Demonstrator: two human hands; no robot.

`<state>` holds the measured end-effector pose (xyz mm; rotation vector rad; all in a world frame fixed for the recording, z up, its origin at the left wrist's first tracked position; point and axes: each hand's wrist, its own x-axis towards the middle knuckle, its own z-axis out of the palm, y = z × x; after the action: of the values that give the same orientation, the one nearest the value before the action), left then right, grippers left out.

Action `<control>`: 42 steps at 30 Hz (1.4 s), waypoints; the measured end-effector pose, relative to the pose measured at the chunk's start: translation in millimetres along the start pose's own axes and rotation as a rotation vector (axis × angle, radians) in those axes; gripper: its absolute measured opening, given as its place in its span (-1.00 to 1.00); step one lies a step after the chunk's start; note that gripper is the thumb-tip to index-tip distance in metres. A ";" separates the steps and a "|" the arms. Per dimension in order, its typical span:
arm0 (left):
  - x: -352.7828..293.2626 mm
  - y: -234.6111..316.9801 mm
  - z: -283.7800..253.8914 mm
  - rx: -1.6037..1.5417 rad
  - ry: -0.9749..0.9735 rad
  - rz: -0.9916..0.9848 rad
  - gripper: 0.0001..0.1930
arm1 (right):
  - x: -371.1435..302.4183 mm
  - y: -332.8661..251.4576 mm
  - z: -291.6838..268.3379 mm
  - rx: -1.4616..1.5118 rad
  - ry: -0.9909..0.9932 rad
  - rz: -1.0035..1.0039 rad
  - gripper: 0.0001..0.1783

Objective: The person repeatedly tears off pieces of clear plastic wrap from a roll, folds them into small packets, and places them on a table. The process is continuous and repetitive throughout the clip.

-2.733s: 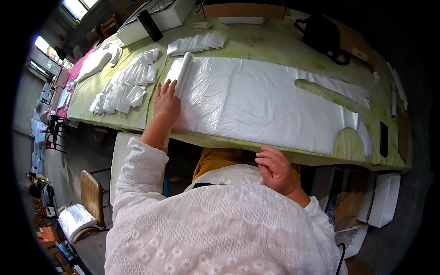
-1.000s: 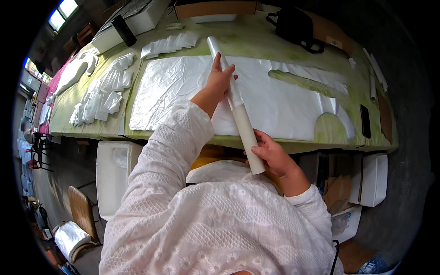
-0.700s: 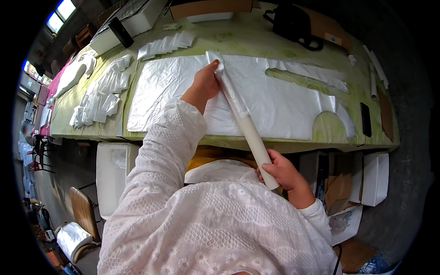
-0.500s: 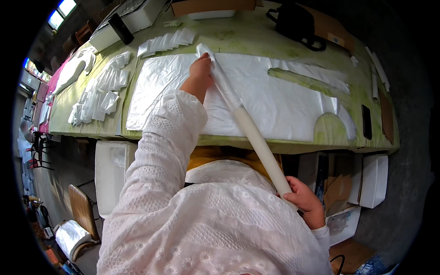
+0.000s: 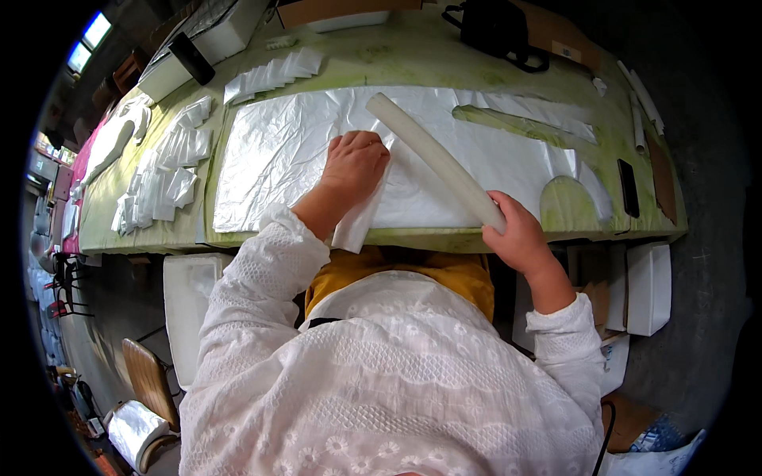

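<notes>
My right hand (image 5: 516, 234) is wrapped round the near end of an off-white tube (image 5: 436, 163). The tube slants away to the left, and its far end lies bare over the plastic. My left hand (image 5: 355, 168) is closed on a flattened strip of white plastic film (image 5: 357, 226), which hangs down toward the table's front edge, apart from the tube. Beneath both hands spreads a wide flat white plastic bag (image 5: 274, 151), with cut-out handle shapes at its right end.
Folded plastic pieces (image 5: 163, 178) lie at the left, another row of folded pieces (image 5: 274, 75) behind. A phone (image 5: 628, 188) and thin rolls (image 5: 641, 99) sit at the right. A black bag (image 5: 494, 36), black cylinder (image 5: 191, 59) and foam box (image 5: 163, 78) stand farther back.
The plastic film has come off the tube. My left hand has drawn it nearer, while my right hand has moved up and forward with the bare tube.
</notes>
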<state>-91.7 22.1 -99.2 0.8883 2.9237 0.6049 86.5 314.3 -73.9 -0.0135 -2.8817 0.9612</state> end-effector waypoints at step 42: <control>-99.3 2.1 -4.3 -0.003 -0.086 0.449 -0.23 | -48.8 -54.6 90.3 0.706 -0.248 0.007 -0.85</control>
<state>-8.0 -31.5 -103.0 1.5439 2.6526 0.5658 127.3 214.5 -117.7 0.1603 -2.5561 2.0394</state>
